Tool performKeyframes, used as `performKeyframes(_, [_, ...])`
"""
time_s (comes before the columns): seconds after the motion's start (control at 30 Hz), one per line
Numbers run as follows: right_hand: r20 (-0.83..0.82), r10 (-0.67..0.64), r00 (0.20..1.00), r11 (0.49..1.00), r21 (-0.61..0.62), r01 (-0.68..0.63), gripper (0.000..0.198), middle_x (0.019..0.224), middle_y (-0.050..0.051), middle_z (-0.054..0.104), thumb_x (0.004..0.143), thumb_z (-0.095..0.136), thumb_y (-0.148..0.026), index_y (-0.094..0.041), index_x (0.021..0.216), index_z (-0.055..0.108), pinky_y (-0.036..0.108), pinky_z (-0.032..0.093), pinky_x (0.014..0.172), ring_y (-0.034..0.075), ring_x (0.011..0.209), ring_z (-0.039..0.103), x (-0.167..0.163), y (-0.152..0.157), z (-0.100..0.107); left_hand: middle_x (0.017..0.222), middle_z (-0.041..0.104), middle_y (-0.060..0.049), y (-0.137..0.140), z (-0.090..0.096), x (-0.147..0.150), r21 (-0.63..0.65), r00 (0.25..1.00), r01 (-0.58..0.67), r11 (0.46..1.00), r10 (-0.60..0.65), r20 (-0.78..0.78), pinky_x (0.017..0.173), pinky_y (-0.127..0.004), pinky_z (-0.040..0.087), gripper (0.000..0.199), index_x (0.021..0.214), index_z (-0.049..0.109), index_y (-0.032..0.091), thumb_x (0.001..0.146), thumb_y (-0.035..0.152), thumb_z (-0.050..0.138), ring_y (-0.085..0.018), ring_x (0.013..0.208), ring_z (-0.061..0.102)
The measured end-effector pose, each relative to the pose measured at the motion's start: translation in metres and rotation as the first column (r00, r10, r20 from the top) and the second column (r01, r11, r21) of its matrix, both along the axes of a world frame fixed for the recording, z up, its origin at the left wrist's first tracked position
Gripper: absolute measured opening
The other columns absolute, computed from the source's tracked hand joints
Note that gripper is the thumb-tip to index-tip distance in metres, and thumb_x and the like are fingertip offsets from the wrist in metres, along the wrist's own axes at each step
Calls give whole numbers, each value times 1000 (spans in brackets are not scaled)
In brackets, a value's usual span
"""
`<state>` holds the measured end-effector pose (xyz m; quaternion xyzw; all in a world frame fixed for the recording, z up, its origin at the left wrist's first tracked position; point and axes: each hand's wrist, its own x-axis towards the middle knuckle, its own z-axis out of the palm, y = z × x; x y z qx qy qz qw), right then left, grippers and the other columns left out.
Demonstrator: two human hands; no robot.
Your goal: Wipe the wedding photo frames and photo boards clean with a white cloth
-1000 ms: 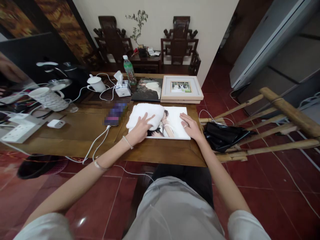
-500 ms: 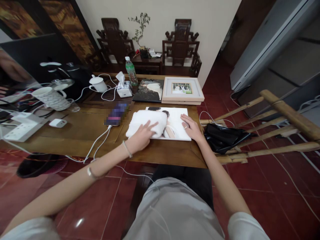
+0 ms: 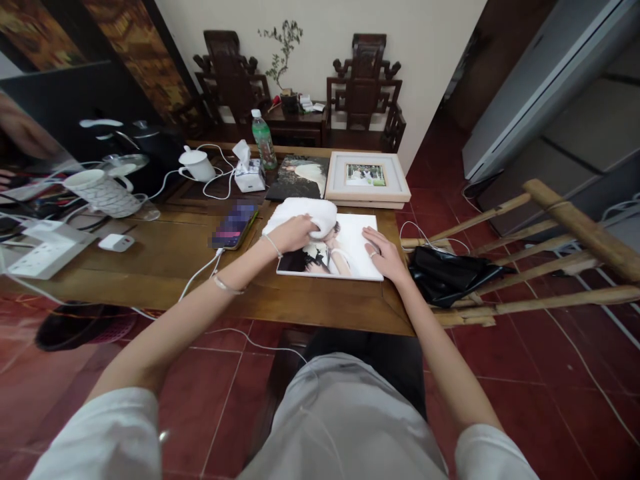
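A fluffy white towel (image 3: 287, 210) is bunched over the far left part of a photo panel (image 3: 355, 267), which lies flat on the wooden table. My left hand (image 3: 296, 233) grips the towel's near edge, its fingers curled into the fabric. Dark and white parts of the printed picture show below that hand; the panel's far left corner is hidden under the towel. On the panel's right edge rests my right hand (image 3: 384, 255), fingers stretched out flat and a ring on one of them.
Behind the panel lie a dark photo panel (image 3: 295, 179) and a white picture frame (image 3: 367, 193). A phone (image 3: 234, 227) on a cable, a tissue box (image 3: 250, 177), a green bottle (image 3: 264, 140) and a lidded cup (image 3: 197, 165) stand left. A bamboo rack (image 3: 575, 233) is right.
My left hand has moved the towel up and away across the panel, baring its near left part. Its fingers went from spread to curled. My right hand has stayed put.
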<state>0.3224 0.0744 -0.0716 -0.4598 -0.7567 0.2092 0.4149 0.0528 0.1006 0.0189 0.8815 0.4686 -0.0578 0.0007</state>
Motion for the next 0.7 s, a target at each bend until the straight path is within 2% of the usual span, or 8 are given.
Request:
performKeyframes(0.1, [9,0,1000,1000,-4,0,36,134,7,60,89,50,-29,-23,121,66,47,33,116,24,132,49,0,0,1,125,60,-17,-46,3,10,-26,1000,9,1000,-9,-14,92,-40,50,44,108,70,14,76,1,44,-28,109,62])
performKeyframes(0.2, [11,-3,1000,1000,-11,3,36,134,7,60,89,50,-30,-22,121,66,48,33,116,24,132,49,0,0,1,143,48,-14,-99,6,17,-48,996,84,995,-84,-5,101,-48,45,43,106,70,13,75,-1,44,-34,133,42])
performKeyframes(0.27, [6,-4,1000,1000,-11,4,36,134,7,60,89,50,-31,-23,121,66,47,33,116,24,132,48,0,0,0,150,41,-10,-130,5,19,-94,996,93,991,-94,-5,104,-55,40,41,103,71,14,74,-1,45,-37,139,31])
performKeyframes(0.37, [6,-7,1000,1000,-6,7,37,133,7,61,89,50,-31,-22,121,66,46,33,116,23,132,49,0,0,0,153,35,-8,-156,1,19,-116,997,75,990,-75,4,105,-62,37,39,99,71,15,73,-1,48,-40,141,26])
performKeyframes(0.43, [12,-7,1000,1000,-5,7,36,133,6,61,89,50,-30,-23,121,66,46,34,116,23,132,49,0,1,0,154,35,-8,-154,-2,19,-88,998,53,995,-51,20,104,-62,37,38,99,71,15,73,-1,48,-41,141,26])
performKeyframes(0.5, [14,-4,1000,1000,-7,5,36,134,6,60,89,50,-29,-23,121,66,46,34,116,23,132,49,0,0,0,152,37,-8,-138,-4,20,-46,999,27,999,-25,32,103,-61,39,39,101,71,16,74,0,47,-39,140,28])
performKeyframes(0.57, [12,-2,1000,1000,-9,2,36,134,7,60,89,50,-29,-22,121,66,46,34,116,23,132,49,0,0,1,150,40,-9,-111,-6,23,-5,999,11,1000,-10,36,100,-58,43,39,104,70,16,77,1,46,-38,138,32])
performKeyframes(0.7, [-2,0,1000,1000,-18,0,36,134,6,60,88,52,-30,-24,121,66,47,33,116,23,132,48,0,-1,2,137,52,-17,-50,-4,33,25,999,-25,999,25,36,93,-50,48,36,109,67,13,81,4,46,-35,127,44])
